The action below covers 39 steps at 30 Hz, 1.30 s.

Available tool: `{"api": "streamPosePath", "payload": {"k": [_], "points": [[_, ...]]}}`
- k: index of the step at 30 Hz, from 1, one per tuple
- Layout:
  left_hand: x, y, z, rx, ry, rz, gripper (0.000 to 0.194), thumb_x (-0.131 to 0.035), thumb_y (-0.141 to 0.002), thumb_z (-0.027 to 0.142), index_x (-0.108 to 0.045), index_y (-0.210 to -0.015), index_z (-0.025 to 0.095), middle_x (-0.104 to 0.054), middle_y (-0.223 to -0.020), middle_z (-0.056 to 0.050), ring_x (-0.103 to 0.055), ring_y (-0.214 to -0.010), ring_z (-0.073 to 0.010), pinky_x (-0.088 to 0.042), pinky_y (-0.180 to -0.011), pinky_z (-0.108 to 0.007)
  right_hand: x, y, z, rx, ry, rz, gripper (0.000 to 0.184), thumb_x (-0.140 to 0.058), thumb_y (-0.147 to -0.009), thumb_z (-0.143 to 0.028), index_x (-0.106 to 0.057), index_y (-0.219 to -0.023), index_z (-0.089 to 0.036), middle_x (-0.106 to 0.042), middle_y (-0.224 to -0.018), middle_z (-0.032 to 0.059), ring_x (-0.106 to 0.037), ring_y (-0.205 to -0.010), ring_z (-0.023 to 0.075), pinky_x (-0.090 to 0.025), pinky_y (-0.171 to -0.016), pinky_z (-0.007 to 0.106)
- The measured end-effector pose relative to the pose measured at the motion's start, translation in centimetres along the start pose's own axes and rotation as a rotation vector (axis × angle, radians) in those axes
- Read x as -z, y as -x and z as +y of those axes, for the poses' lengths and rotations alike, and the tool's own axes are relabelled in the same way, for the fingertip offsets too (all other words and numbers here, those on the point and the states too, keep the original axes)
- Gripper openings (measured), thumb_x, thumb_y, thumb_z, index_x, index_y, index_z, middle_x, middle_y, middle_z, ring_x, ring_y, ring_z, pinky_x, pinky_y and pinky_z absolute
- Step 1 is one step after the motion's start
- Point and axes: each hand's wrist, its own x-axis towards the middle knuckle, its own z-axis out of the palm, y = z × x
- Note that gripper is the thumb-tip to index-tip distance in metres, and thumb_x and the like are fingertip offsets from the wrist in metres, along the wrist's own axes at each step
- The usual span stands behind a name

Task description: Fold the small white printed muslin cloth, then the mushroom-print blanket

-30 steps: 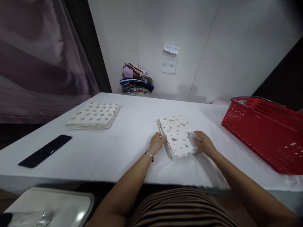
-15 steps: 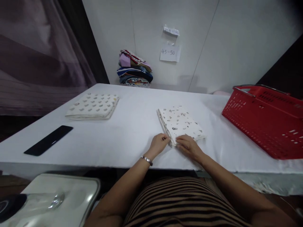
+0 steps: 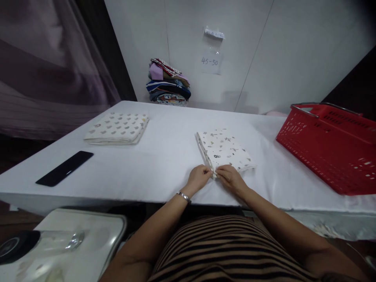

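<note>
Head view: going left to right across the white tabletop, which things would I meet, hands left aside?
Flat black object → folded cloth with prints in rows → folded cloth with scattered prints → red basket.

A top (image 3: 216, 250) covers the torso, with horizontal stripes in tan-brown and black, the tan bands looking broader than the dark ones and curving round the body. Left hand (image 3: 199, 179) and right hand (image 3: 231, 179) are bare, like the forearms (image 3: 163, 224), and a shiny silver-coloured bracelet (image 3: 185, 197) circles the left wrist
</note>
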Motion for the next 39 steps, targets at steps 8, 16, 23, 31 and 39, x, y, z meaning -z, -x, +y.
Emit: {"api": "streamPosePath", "payload": {"k": [8,16,23,31,39], "points": [[0.1,-0.1,0.2,0.041,-0.018,-0.013,0.018,-0.057,-0.078,0.031,-0.067,-0.068,0.02,-0.066,-0.074,0.0,-0.058,-0.072,-0.0138,-0.041,-0.066,-0.024,-0.4,0.6,0.1,0.012,0.033,-0.001,0.023,-0.048,-0.09,-0.025,-0.063,-0.107,-0.021,-0.065,-0.098,0.0099,-0.058,-0.09,0.022,-0.049,-0.078,0.04],[-0.1,0.0,0.2,0.054,0.001,0.0,0.017,-0.057,-0.076,0.029,-0.067,-0.066,0.02,-0.065,-0.072,0.0,-0.057,-0.07,-0.0136,-0.041,-0.065,-0.025,-0.6,0.4,0.1,-0.181,-0.179,0.085,0.017,-0.052,-0.089,-0.027,-0.067,-0.094,-0.023,-0.067,-0.092,0.0061,-0.06,-0.087,0.0185,-0.051,-0.076,0.034],[0.1,0.1,0.7,0.088,0.048,-0.009,0.013,-0.057,-0.075,0.027,-0.067,-0.069,0.02,-0.067,-0.076,0.0,-0.059,-0.074,-0.0143,-0.042,-0.068,-0.025,-1.4,0.5,-0.8,-0.135,-0.035,0.106,0.02,-0.048,-0.09,-0.025,-0.066,-0.097,-0.021,-0.066,-0.092,0.0088,-0.059,-0.087,0.0216,-0.049,-0.078,0.039],[0.1,0.0,0.2,0.067,0.042,-0.031,0.012,-0.055,-0.075,0.023,-0.066,-0.07,0.02,-0.067,-0.077,0.001,-0.06,-0.076,-0.0144,-0.044,-0.07,-0.025,-1.3,1.0,-1.1,-0.029,0.085,0.021,0.025,-0.05,-0.088,-0.027,-0.059,-0.111,-0.02,-0.063,-0.102,0.0121,-0.056,-0.096,0.0251,-0.046,-0.082,0.043],[0.3,0.3,0.2,0.04,0.084,-0.058,0.006,-0.061,-0.074,0.023,-0.066,-0.076,0.02,-0.066,-0.08,0.001,-0.059,-0.076,-0.0133,-0.045,-0.07,-0.025,-1.7,0.8,-0.9,-0.154,-0.04,0.118,0.018,-0.049,-0.09,-0.026,-0.064,-0.1,-0.022,-0.065,-0.095,0.0086,-0.059,-0.09,0.022,-0.048,-0.079,0.04]]}}
